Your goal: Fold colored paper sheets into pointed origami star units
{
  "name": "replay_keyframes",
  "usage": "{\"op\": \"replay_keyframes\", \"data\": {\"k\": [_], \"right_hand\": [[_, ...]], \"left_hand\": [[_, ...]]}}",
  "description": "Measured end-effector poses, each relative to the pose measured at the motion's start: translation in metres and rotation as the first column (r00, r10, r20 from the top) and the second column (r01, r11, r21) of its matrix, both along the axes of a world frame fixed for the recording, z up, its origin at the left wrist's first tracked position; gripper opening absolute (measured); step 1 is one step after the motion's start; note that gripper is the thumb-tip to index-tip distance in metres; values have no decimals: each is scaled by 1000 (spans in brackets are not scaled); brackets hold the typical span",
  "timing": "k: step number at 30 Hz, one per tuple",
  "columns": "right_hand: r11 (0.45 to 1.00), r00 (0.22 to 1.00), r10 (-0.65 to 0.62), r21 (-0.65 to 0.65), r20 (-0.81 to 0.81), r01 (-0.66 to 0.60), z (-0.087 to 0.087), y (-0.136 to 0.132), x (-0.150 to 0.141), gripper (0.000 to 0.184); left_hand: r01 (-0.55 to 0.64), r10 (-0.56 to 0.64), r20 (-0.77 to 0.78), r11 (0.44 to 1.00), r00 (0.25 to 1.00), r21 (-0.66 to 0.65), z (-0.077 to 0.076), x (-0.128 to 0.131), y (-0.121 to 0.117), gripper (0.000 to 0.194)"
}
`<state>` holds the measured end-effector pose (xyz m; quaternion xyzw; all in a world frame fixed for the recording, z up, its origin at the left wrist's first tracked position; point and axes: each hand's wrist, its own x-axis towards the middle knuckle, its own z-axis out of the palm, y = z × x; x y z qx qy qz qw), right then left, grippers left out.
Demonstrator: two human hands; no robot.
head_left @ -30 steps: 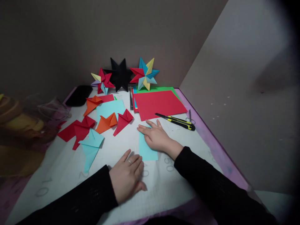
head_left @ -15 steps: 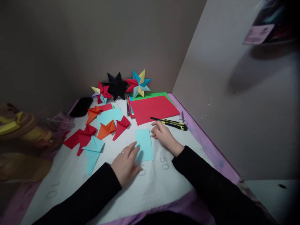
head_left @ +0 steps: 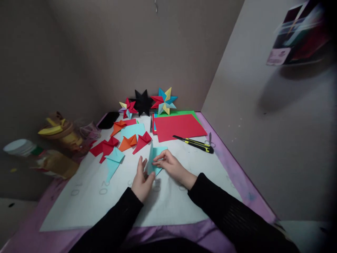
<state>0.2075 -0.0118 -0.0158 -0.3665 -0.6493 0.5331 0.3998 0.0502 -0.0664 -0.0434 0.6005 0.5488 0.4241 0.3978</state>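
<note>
A light blue sheet of paper [head_left: 159,151] stands partly opened along a fold, its left half raised off the table and its right half lower. My left hand [head_left: 142,181] is at the raised half, thumb near its lower edge and fingers on its outer side. From the right, my right hand [head_left: 172,167] reaches in with bent fingers close together, their tips against the inner side of the paper. Left of the hands lie folded paper pieces: a light blue one [head_left: 115,160], a red one [head_left: 142,141] and an orange one [head_left: 128,142].
Behind the hands lies a stack topped by a red sheet [head_left: 181,126], with a box cutter [head_left: 196,144] and scissors [head_left: 210,140] to its right. Paper stars, including a black one [head_left: 143,102], lean on the wall. A phone [head_left: 108,120], cup [head_left: 63,131] and bottle [head_left: 58,163] stand left.
The light blue paper lay flat under my left fingertips; now its left half is raised between my hands. My right hand has moved left onto the paper. The camera view has shifted.
</note>
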Motion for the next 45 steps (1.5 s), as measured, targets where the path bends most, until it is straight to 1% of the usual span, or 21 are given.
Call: {"op": "replay_keyframes", "data": {"k": [2, 4, 5, 6, 8, 9, 11, 13, 14, 16, 18, 20, 22, 24, 26, 28, 32, 35, 40, 42, 45], "right_hand": [[969, 968, 78, 209, 238, -129, -4, -5, -1, 25], [882, 890, 123, 363, 440, -301, -6, -7, 0, 37], [836, 855, 140, 404, 499, -372, -7, -7, 1, 40], [799, 833, 153, 429, 532, -422, -8, -7, 1, 41], [751, 815, 172, 461, 554, -472, -11, -4, 3, 40], [734, 815, 179, 476, 552, -484, -13, -3, 4, 40], [696, 813, 213, 501, 541, -515, -16, 2, 6, 40], [650, 805, 262, 519, 533, -555, -18, 8, 10, 42], [634, 806, 268, 532, 529, -560, -19, 10, 12, 42], [634, 835, 215, 577, 507, -514, -20, 14, 16, 41], [654, 870, 122, 620, 478, -433, -19, 16, 21, 38], [661, 878, 79, 634, 473, -401, -17, 17, 24, 36], [640, 861, 94, 632, 500, -437, -16, 16, 26, 34], [609, 837, 110, 629, 536, -483, -15, 15, 27, 34], [578, 814, 114, 628, 570, -521, -16, 15, 27, 35], [558, 797, 114, 626, 593, -545, -16, 17, 28, 36], [520, 758, 195, 590, 622, -618, -11, 22, 33, 34], [502, 709, 285, 529, 645, -684, -2, 26, 37, 33], [562, 645, 330, 405, 689, -721, 10, 26, 39, 31], [563, 639, 328, 400, 695, -724, 11, 26, 39, 30], [559, 664, 321, 430, 676, -709, 8, 27, 40, 30]], "left_hand": [[-98, 112, 134, 990, 985, -104, -5, -5, -7, 68], [-150, 175, 187, 979, 967, -141, -4, -16, -13, 70], [-158, 171, 160, 983, 972, -89, -1, -24, -16, 74], [-133, 133, 92, 991, 987, -10, 3, -32, -18, 77], [-47, 74, -150, 983, 986, 175, 13, -49, -18, 69], [25, 63, -324, 965, 944, 262, 18, -57, -16, 63], [212, 61, -595, 901, 801, 377, 26, -68, -8, 48], [365, 37, -752, 858, 658, 361, 31, -76, 2, 38], [416, 21, -795, 843, 606, 340, 32, -78, 6, 39], [472, -5, -841, 829, 542, 300, 36, -82, 13, 47], [498, -4, -856, 815, 516, 296, 39, -84, 16, 55], [517, 16, -862, 794, 507, 320, 42, -85, 18, 55], [543, 28, -862, 766, 506, 344, 43, -84, 20, 48], [589, -2, -861, 730, 508, 346, 42, -81, 22, 36], [644, -73, -858, 694, 509, 322, 42, -78, 25, 25], [679, -157, -847, 678, 508, 282, 42, -75, 26, 23], [694, -322, -786, 696, 528, 181, 43, -70, 29, 20], [663, -405, -722, 742, 561, 98, 42, -65, 35, 21], [542, -415, -672, 840, 613, -24, 37, -55, 46, 29], [487, -412, -643, 870, 646, -69, 37, -53, 50, 29], [404, -397, -623, 904, 674, -139, 37, -49, 55, 27]]}}
